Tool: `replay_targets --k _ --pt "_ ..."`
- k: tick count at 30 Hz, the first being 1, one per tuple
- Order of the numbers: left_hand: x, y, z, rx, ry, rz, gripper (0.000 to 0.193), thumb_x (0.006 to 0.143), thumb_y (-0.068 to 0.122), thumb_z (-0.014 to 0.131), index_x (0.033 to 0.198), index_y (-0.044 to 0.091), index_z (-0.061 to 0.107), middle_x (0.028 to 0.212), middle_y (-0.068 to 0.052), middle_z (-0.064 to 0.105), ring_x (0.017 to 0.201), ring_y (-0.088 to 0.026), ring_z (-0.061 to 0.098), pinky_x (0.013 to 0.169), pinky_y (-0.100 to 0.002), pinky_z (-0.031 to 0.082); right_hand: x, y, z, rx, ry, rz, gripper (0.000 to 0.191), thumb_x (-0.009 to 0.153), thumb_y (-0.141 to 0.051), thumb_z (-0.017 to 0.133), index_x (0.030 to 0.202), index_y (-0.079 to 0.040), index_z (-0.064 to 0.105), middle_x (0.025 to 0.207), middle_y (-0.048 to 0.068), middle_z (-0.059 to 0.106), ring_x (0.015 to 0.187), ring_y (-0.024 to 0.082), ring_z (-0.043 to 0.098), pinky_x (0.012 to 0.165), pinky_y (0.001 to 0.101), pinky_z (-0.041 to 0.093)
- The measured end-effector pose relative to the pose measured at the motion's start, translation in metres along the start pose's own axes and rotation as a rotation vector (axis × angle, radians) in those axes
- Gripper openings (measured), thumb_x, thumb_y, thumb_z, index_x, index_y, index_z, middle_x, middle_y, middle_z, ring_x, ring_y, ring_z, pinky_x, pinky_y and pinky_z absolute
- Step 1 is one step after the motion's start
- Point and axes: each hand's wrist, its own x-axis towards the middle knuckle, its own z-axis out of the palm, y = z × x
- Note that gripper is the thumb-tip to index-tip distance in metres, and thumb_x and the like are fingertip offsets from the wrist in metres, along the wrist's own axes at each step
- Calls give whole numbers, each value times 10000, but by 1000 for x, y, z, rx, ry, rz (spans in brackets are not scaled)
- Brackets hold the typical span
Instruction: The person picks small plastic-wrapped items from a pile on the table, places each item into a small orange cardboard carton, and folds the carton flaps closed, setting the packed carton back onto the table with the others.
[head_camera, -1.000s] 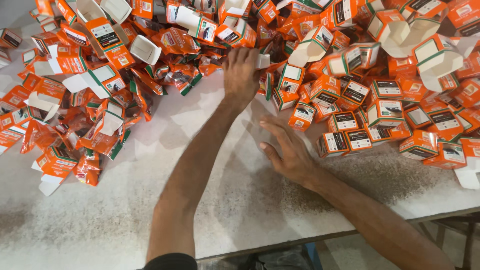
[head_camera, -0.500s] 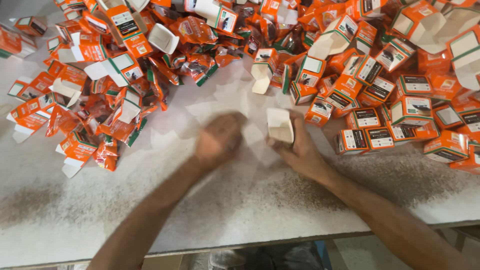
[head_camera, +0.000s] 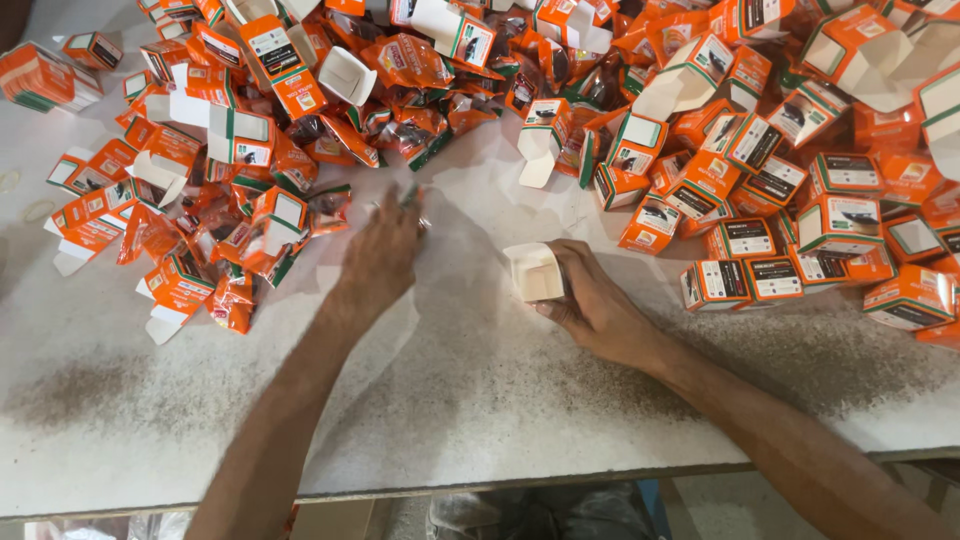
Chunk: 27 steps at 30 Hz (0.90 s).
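The right hand (head_camera: 590, 300) held a small open carton (head_camera: 533, 272) against the white table (head_camera: 480, 400), fingers wrapped round its far side, the pale inside of the box and its open mouth turned toward the person's left. The carton's long axis ran roughly away from the person, tilted a little to the left. The left hand (head_camera: 385, 250) lay well apart from it, out to the left and slightly farther up the table, at the near edge of the heap of orange sachets (head_camera: 320, 210) and flattened boxes. Its fingers were blurred; something thin and greenish showed at the fingertips, but whether they were pinching it or only touching it could not be told. So the carton's opening faced the left hand — the gap between them was bare table. Filled, closed orange cartons (head_camera: 750, 280) stood in a loose cluster just beyond the right hand, on its right.
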Motion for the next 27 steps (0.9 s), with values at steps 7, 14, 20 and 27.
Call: replay_targets --k 7,14,20,27 --pt "-29 82 -14 -686 194 -176 430 953 78 761 1318 67 533 1178 -158 704 961 -264 760 760 -351 629 -3 9 2 -159 136 87 667 711 -204 897 1275 2 607 1262 191 651 1193 351 627 989 438 515" --pt "-20 126 -12 -268 258 288 402 819 13 738 1206 -16 637 1186 -171 647 968 -309 710 825 -407 606 -4 8 2 -235 132 -3 594 684 -205 907 1193 -41 649 1142 163 700 1128 347 648 985 452 506" --pt "-1 123 -33 -150 -147 310 380 735 17 673 1114 41 667 1067 -82 655 1006 -284 591 805 -433 457 -5 2 2 -241 151 -24 621 698 -227 894 1212 -10 623 1187 184 664 1160 386 609 993 473 481" --pt "8 127 -8 -336 76 127 395 759 18 664 1143 92 607 1193 -144 585 1042 -294 576 838 -422 483 -5 0 3 -294 138 24 647 747 -251 886 1256 17 589 1208 214 643 1139 417 598 962 490 493"
